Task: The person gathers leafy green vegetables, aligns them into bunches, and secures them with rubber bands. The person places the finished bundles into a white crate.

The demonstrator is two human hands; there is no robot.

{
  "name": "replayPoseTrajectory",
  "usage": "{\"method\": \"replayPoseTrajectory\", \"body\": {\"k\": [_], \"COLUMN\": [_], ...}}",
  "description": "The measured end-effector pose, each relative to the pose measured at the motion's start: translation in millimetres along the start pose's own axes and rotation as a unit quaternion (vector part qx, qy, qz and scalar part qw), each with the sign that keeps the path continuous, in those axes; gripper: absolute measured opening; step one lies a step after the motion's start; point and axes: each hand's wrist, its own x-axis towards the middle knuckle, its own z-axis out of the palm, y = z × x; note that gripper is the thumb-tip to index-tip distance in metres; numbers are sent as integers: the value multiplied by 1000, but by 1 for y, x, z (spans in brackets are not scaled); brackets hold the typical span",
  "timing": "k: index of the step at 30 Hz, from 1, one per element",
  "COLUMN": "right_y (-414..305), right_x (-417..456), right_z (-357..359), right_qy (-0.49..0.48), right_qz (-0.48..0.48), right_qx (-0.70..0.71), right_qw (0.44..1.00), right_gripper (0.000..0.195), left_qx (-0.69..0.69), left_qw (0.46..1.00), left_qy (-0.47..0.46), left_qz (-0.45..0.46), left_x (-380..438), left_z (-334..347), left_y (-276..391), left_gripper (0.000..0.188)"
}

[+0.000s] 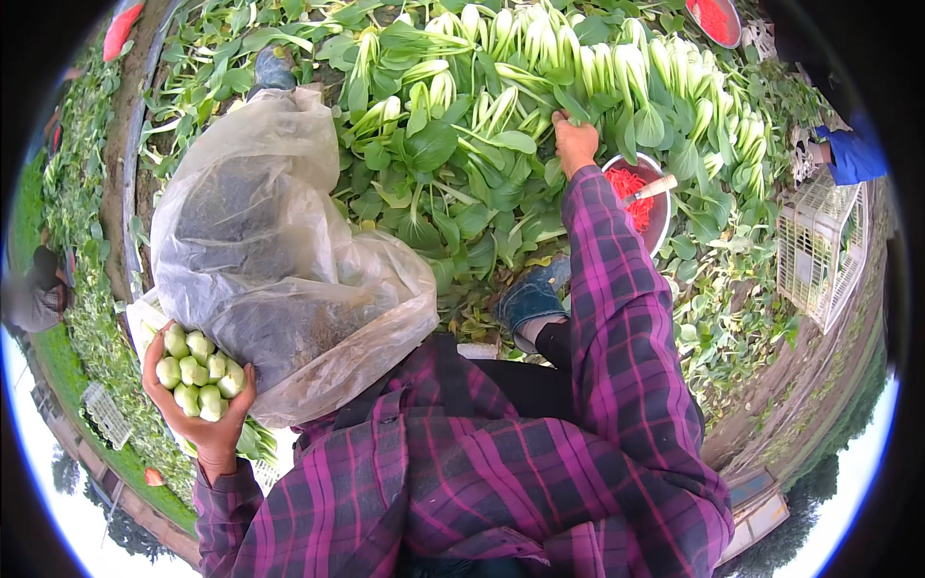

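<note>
My left hand (209, 426) is at the lower left, its fingers and thumb wrapped around a bunch of pale green bok choy stem ends (194, 372), the cut bases facing up. My right hand (576, 141) reaches into the cut bok choy (498, 108) laid on the ground; its fingertips are among the leaves, and whether they grip a stem is unclear. Just right of my right wrist stands a metal bowl (659, 217) of red ties (639, 206), with a wooden-handled tool (652, 188) lying across it; its blade is mostly hidden. Rows of white-stemmed bok choy (629, 61) lie beyond.
A clear plastic sheet (289, 253) covers my left leg. A blue shoe (531, 300) stands among leaves. At right, a white plastic crate (820, 253) is beside another person's blue sleeve (853, 155). Another bowl of red ties (714, 20) lies at the top right. A person crouches far left.
</note>
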Motion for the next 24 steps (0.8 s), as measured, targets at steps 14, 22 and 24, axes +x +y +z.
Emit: {"method": "replayPoseTrajectory", "body": {"k": [14,22,24], "right_y": [-33,-74,-79], "right_x": [-34,-73,-72], "right_z": [-3,14,21], "right_qy": [-377,-354,-346], "right_qz": [106,-24,-72], "right_qx": [164,69,10], "right_qw": [905,932,936], "right_gripper": [29,50,54], "left_qx": [20,31,14], "left_qw": [1000,999,1000], "left_qy": [3,0,3], "left_qz": [-1,6,-1], "left_x": [-1,3,3], "left_z": [0,0,1], "left_y": [-1,6,8], "left_gripper": [99,98,97]}}
